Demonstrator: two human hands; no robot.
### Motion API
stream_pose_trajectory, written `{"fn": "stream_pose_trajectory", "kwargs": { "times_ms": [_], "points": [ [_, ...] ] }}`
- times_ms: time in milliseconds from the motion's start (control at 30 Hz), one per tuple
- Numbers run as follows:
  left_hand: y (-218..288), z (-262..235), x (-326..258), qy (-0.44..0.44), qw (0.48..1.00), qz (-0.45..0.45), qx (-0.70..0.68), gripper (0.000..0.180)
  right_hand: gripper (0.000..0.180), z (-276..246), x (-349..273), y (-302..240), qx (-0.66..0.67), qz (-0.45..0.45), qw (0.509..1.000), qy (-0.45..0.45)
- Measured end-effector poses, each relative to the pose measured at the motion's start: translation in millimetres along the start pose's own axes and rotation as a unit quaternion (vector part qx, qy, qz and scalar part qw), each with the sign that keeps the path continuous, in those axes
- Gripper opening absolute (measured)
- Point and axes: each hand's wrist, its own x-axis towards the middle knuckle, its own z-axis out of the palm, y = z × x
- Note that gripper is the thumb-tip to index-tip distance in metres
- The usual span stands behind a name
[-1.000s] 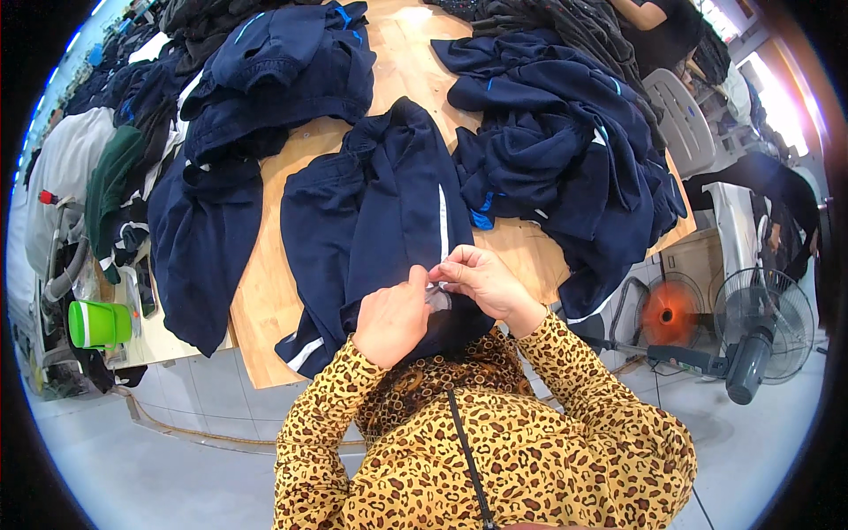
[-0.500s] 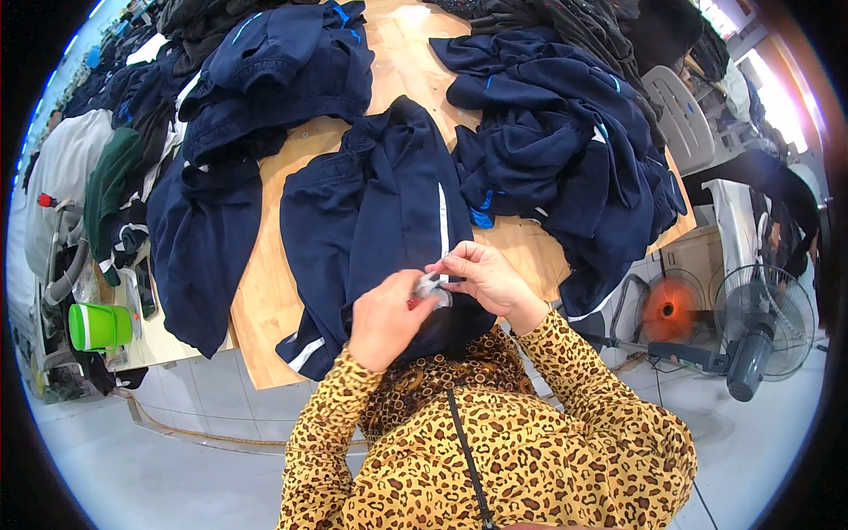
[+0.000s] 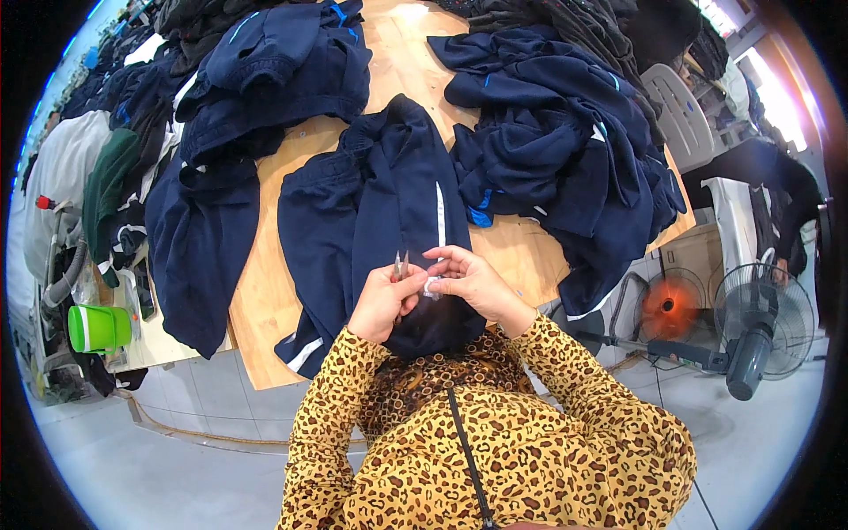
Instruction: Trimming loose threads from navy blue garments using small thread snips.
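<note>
Dark navy trousers (image 3: 389,203) with a white side stripe lie at the table's near edge, one leg end toward my body. My left hand (image 3: 382,302) is closed round small metal thread snips (image 3: 402,264), their two pointed blades sticking up past the fingers. My right hand (image 3: 477,284) pinches a small white piece (image 3: 431,286) between thumb and fingers, close against the left fingertips. Whether this piece is the end of the stripe, I cannot tell. Both hands are over the trousers' near end.
Piles of navy garments lie on the wooden table (image 3: 397,53), one at the left (image 3: 283,79) and one at the right (image 3: 556,132). A green bucket (image 3: 99,329) stands at the left. Fans (image 3: 764,309) and a grey plastic chair (image 3: 678,119) are at the right.
My left hand has turned and drawn slightly away from the right, so the snips now point upward. The right hand keeps its pinch near the trousers' end.
</note>
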Motion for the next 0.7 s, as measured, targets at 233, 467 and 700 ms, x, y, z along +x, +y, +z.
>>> {"fn": "stream_pose_trajectory", "kwargs": {
  "times_ms": [233, 467, 700],
  "points": [
    [-2, -5, 2, -0.004, 0.997, -0.004, -0.077, 0.013, 0.041, 2, -1, 2, 0.002, -0.038, 0.999, 0.017],
    [5, -5, 4, 0.036, 0.996, 0.051, 0.067, 0.013, 0.036, 5, -6, 3, 0.009, -0.067, 0.998, 0.011],
    [10, -6, 9, 0.049, 0.966, 0.121, 0.222, 0.019, 0.023, 4, -7, 0, -0.120, -0.093, 0.988, -0.030]
  ]
}}
